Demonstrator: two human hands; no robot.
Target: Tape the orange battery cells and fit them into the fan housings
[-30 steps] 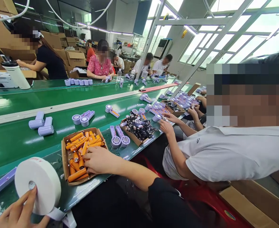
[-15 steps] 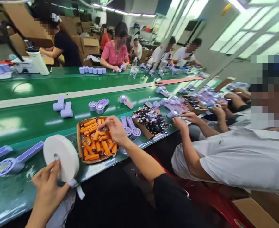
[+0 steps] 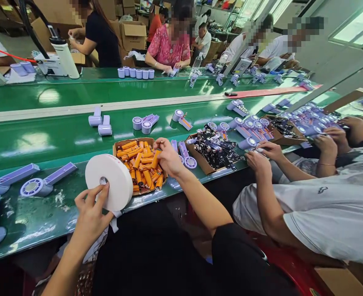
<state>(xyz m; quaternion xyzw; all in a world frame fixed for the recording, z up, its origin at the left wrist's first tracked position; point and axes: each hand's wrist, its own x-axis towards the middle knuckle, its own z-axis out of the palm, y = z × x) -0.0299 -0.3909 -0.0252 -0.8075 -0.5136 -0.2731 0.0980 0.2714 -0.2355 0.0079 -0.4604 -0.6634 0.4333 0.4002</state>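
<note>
My left hand [image 3: 91,211] grips a large roll of white tape [image 3: 119,176], with fingers at its centre hole and the thumb by the lower rim. A short loose tape end [image 3: 115,225] hangs below the roll. My right hand [image 3: 171,158] is closed over the right side of a cardboard box [image 3: 116,147] full of orange cylindrical batteries. Between its fingertips an orange battery [image 3: 156,159] stands tilted up above the others. Left of the roll lie purple fan housings with long handles [image 3: 35,186].
A box of black circuit boards [image 3: 214,150] stands right of the batteries. More purple housings [image 3: 146,123] lie along the green conveyor [image 3: 54,144]. A co-worker's hands [image 3: 261,156] work close by on the right; other people sit across the line.
The view has swung, so the scene sits differently in the picture. My right hand has closed on a battery at the box's right side. My left hand stays on the tape roll.
</note>
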